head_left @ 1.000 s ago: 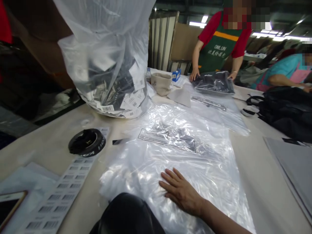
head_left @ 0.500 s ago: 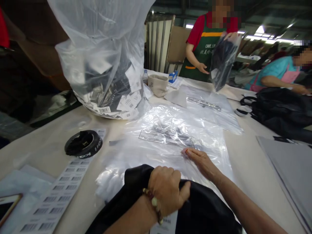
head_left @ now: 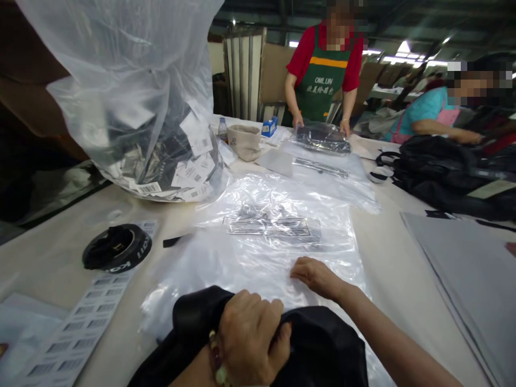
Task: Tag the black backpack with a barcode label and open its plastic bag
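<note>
My left hand (head_left: 253, 336), wearing a beaded bracelet, is closed around the top of a black leather-look bag (head_left: 326, 344) at the bottom of the view. Its fingers wrap over the black material, and the lower part of the bag is out of view. Ahead of it, clear plastic bags (head_left: 258, 263) with a printed warning box lie flat on the table. Over their near part is my right hand (head_left: 314, 275), its fingertips pinched together at the plastic. The hand hides most of what it pinches.
A big clear sack of tags (head_left: 161, 156) stands at left. Nearby are a black tape roll (head_left: 116, 248) and barcode stickers (head_left: 76, 328). Grey boards (head_left: 463, 269) lie right, black bags (head_left: 455, 166) behind. Across the table, a co-worker in a green apron (head_left: 322, 80) handles a bagged item.
My right hand has drawn nearer to me over the plastic, while my left keeps its grip on the black bag. The co-worker has lowered the bagged item onto the table. The view has shifted right.
</note>
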Demonstrator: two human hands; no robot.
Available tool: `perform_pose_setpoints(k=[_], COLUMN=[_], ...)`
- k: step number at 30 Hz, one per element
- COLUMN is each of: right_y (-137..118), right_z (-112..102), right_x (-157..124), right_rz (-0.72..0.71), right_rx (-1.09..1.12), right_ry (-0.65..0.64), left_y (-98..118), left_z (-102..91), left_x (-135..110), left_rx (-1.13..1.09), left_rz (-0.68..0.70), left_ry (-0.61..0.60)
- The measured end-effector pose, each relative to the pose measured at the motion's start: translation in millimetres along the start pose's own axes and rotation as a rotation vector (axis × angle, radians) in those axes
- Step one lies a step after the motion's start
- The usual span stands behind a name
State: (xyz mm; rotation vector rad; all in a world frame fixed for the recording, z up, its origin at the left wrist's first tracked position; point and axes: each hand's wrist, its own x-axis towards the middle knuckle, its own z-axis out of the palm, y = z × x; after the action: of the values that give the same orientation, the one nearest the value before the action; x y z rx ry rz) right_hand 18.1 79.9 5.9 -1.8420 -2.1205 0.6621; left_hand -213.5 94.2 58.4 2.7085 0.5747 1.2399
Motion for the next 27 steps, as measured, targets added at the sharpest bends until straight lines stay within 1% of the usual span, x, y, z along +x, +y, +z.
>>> perform_pose_setpoints(k=[1, 3, 4, 5, 7, 8, 11, 14, 16, 19, 21, 22, 24, 25, 27], right_y=[-1, -6, -10, -14, -23, -26, -33, -37, -39, -46, -53, -56, -62, -64, -65], right_z=[-1, -6, -8, -11, -18, -21, -29, -30, -26, -22, -22, -22, -21, -20, -14], right_x=[-2, -5, -7, -9, -13, -14, -16, -11, -7, -3, -4, -5, -7, -8, -10], right_rz=[0.005, 0.03, 0.036, 0.038, 0.067, 0.1, 0.191, 0.213, 0.239, 0.3, 0.313, 0.309, 0.283, 0.267, 0.225], right_rx=[0.019, 0.15, 0.227, 0.291, 0.38, 0.421, 0.599, 0.706, 0.701, 0.646, 0.619, 0.588, 0.479, 0.413, 0.301], right_ry=[0.051, 0.186, 0.205, 0.184, 0.116, 0.113, 0.226, 0.271, 0.302, 0.369, 0.36, 0.334, 0.279, 0.272, 0.318], left_y=[5, 13, 14, 14, 10, 7, -4, -13, -16, -20, -22, -24, -27, -28, -31], left_z=[-5.8, -12.7, -13.7, -13.2, -8.8, -5.5, 6.0, 18.5, 27.2, 39.4, 45.5, 47.6, 50.4, 51.4, 54.2], left_x=[-1, -2, -2, -2, 1, 3, 7, 7, 7, 8, 8, 7, 5, 4, 2], left_rx=[0.011, 0.033, 0.046, 0.052, 0.052, 0.05, 0.05, 0.1, 0.149, 0.231, 0.263, 0.269, 0.273, 0.271, 0.254], left_rz=[-0.004, 0.01, 0.003, -0.007, -0.031, -0.037, -0.009, -0.038, -0.085, -0.208, -0.29, -0.317, -0.348, -0.355, -0.368], left_ry=[0.007, 0.011, 0.015, 0.015, 0.006, -0.012, -0.106, -0.182, -0.254, -0.383, -0.44, -0.451, -0.434, -0.415, -0.379])
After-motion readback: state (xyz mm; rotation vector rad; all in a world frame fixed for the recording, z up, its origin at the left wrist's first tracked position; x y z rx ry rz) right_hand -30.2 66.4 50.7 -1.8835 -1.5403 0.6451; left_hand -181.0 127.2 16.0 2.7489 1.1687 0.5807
